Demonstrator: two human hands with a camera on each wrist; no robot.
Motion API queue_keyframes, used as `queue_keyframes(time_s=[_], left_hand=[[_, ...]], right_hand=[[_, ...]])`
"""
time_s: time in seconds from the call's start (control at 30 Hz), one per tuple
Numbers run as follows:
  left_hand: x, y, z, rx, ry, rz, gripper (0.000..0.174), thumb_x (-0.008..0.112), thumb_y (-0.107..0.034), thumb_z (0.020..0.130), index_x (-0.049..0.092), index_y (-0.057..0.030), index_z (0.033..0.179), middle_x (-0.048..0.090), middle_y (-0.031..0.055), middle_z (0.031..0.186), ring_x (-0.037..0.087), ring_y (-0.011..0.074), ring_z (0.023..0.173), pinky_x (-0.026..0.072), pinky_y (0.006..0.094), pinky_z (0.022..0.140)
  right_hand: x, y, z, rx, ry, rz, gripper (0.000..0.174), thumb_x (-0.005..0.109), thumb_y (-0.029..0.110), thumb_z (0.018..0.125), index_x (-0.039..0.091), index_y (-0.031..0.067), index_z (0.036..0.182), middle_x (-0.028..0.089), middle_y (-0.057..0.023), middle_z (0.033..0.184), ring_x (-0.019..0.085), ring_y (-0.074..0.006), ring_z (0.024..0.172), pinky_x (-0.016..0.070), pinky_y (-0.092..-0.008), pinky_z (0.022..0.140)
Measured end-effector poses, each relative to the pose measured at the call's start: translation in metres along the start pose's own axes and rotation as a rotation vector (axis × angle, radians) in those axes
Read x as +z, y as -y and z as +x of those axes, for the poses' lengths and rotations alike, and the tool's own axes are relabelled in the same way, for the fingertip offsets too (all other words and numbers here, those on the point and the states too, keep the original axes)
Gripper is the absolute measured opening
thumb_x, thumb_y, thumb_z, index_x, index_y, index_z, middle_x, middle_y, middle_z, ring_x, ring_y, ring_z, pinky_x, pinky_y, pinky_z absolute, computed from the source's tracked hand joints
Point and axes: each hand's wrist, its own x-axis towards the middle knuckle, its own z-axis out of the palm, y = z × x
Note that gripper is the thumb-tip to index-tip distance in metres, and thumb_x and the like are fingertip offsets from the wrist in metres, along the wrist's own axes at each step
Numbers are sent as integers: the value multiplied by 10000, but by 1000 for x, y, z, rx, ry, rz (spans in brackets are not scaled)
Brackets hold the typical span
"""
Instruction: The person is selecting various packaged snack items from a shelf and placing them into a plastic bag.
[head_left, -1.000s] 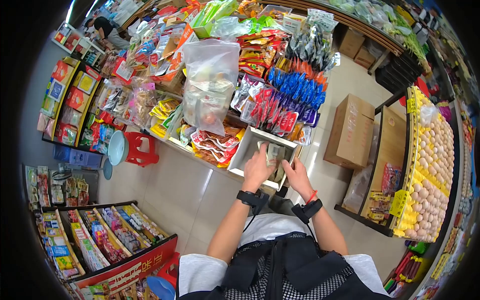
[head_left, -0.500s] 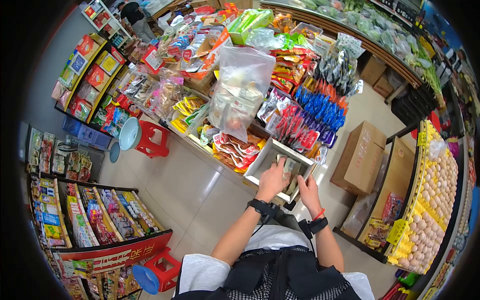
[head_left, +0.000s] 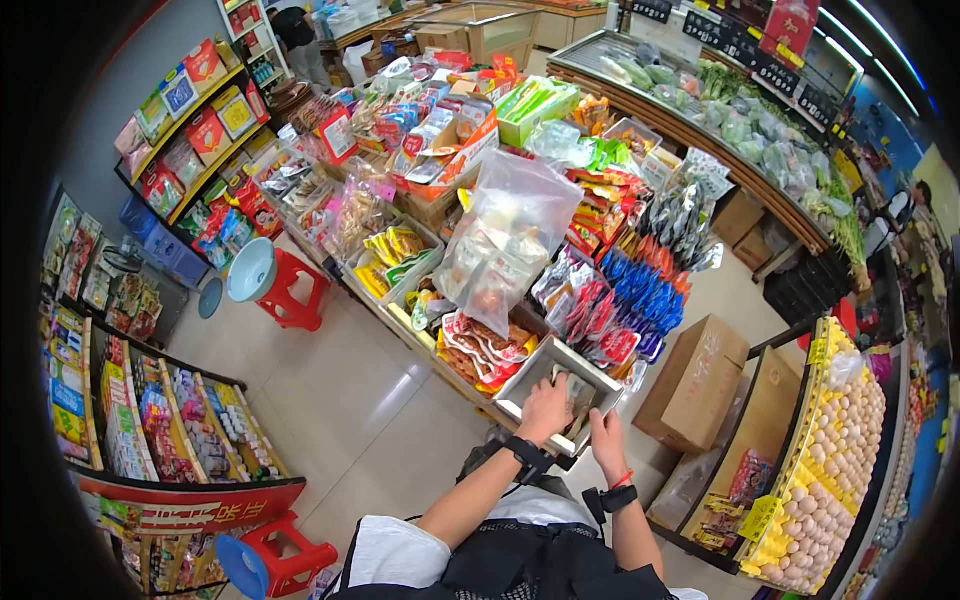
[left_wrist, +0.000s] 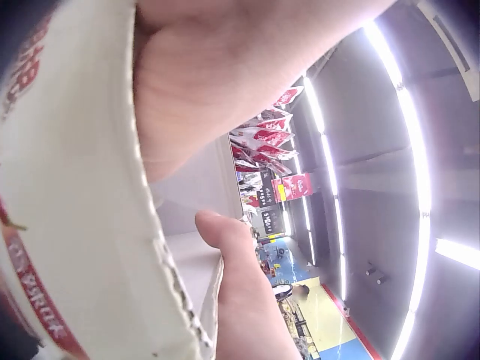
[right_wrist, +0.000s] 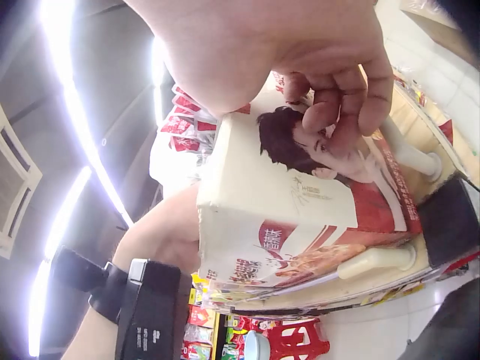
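our right hand (head_left: pixel 608 442) grips the wall of the white printed carton (right_wrist: pixel 247 180), seemingly to steady it, while our left hand (head_left: pixel 545 412) reaches inside the carton to the paper notes (head_left: pixel 580 392) lying there, though we cannot tell whether its fingers grip any.

Box (head_left: pixel 595 368) between stools (head_left: pixel 297 290) and egg trays (head_left: pixel 838 430).

Fingers of the left hand (head_left: pixel 545 412) partly hidden in the white box (head_left: pixel 590 366), papers (head_left: pixel 578 392) there too small to read
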Motion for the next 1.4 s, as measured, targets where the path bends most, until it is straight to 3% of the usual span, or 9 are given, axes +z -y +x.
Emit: queue_keyframes(time_s=[0.3, 0.43, 0.53, 0.8, 0.93, 1.03, 1.13, 1.3, 1.4], left_hand=[[20, 15, 27, -61, 135, 0, 833, 779, -387, 705, 421, 6, 1346, 527, 374, 1177, 561, 524, 1072, 475, 534, 944], [23, 12, 28, -77, 143, 61, 839, 821, -408, 692, 438, -46, 1345, 535, 340, 1196, 502, 506, 1160, 477, 581, 926], [34, 21, 38, -85, 177, 80, 856, 833, -425, 682, 435, -65, 1349, 521, 343, 1224, 513, 525, 1150, 482, 573, 933], [24, 16, 35, -128, 167, 147, 979, 835, -508, 630, 413, -64, 1393, 557, 337, 1214, 521, 506, 1174, 444, 545, 986], [45, 39, 52, -96, 254, 111, 1051, 838, -571, 596, 412, -50, 1403, 532, 351, 1273, 478, 485, 1244, 405, 544, 1030], [39, 42, 55, -72, 238, 111, 1039, 835, -580, 579, 419, -93, 1397, 489, 344, 1298, 470, 515, 1238, 426, 557, 1010], [30, 35, 52, -54, 252, 136, 1079, 832, -601, 570, 394, -133, 1439, 487, 327, 1314, 476, 495, 1246, 411, 552, 1032], [-10, -20, 41, -100, 374, 249, 811, 793, -537, 671, 554, -207, 1373, 506, 233, 1366, 493, 466, 1261, 426, 538, 1033], [13, -9, 55, -80, 418, 237, 749, 774, -489, 688, 554, -249, 1363, 574, 199, 1332, 526, 421, 1240, 464, 508, 1006]], right_hand=[[-2, -3, 7, -11, -14, -96, 419, 591, 379, 928, 548, -38, 909, 589, -142, 686, 605, -258, 632, 479, -402, 595], [0, -15, 10, 3, -26, -81, 442, 596, 398, 922, 544, -39, 872, 601, -162, 695, 612, -293, 660, 482, -414, 626], [-3, -18, 10, -53, -5, -150, 403, 553, 369, 960, 563, -32, 998, 578, -72, 707, 568, -168, 636, 470, -343, 583], [-6, -3, 6, -2, 33, -105, 451, 589, 407, 938, 572, -43, 959, 602, -98, 717, 592, -188, 651, 486, -353, 602], [-6, 6, 0, -23, 0, -60, 482, 597, 443, 919, 542, -32, 859, 600, -161, 705, 598, -276, 656, 468, -415, 620], [-10, 12, -3, -15, 17, -106, 475, 594, 434, 924, 547, -36, 880, 601, -122, 712, 610, -220, 661, 493, -372, 607], [-5, 3, 0, -29, -8, -103, 470, 585, 428, 927, 528, -31, 848, 598, -130, 704, 603, -234, 652, 490, -375, 608], [-1, 0, 4, -39, -39, -131, 465, 587, 417, 927, 521, -35, 840, 589, -165, 694, 595, -270, 654, 476, -409, 614], [0, -2, 4, -61, -56, -124, 471, 589, 419, 927, 507, -32, 816, 579, -182, 688, 581, -288, 649, 464, -431, 614]])
